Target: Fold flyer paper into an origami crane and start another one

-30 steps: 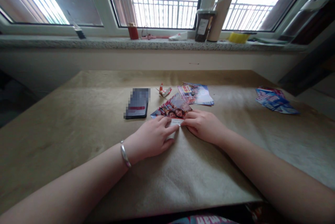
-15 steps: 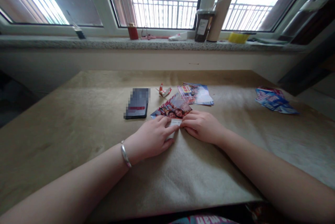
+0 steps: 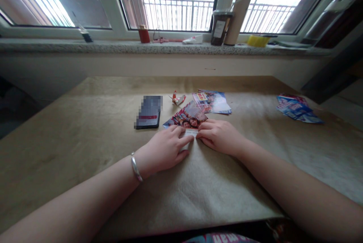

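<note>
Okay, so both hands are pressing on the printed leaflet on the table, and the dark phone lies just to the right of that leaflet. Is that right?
Not quite. The left hand and the right hand do both press on the printed leaflet, but the dark phone lies just to the left of it, not the right. The head view shows this.

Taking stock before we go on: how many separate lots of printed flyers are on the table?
3. One flyer lies under the left hand and right hand; a stack sits just beyond it; another pile lies far right. Sheets inside the stacks may be hidden.
</note>
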Motion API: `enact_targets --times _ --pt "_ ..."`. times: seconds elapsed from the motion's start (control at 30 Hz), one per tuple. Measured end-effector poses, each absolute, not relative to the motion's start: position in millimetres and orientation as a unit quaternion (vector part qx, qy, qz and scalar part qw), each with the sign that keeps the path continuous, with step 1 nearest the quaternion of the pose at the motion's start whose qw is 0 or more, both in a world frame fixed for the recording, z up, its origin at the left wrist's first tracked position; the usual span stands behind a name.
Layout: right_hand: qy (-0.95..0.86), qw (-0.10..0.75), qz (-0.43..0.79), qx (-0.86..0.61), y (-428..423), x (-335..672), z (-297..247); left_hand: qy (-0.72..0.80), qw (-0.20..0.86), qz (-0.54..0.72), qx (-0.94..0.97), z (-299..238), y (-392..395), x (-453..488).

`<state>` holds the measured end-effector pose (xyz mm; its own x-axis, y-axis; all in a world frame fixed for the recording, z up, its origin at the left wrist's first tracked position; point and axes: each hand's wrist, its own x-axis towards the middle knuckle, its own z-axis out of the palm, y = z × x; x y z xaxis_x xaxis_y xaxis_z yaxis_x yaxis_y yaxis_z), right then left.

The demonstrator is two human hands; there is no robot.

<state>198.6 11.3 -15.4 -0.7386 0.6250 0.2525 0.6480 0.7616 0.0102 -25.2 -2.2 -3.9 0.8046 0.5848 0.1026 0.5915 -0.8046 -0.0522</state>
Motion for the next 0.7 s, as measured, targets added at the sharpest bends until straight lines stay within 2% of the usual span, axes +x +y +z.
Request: enact_targets --times 0.7 --pt "-0.92 0.095 -0.058 -0.375 12.4 207.8 -10.2 -0.313 0.034 -0.047 -0.948 -4.1 -3.3 -25.7"
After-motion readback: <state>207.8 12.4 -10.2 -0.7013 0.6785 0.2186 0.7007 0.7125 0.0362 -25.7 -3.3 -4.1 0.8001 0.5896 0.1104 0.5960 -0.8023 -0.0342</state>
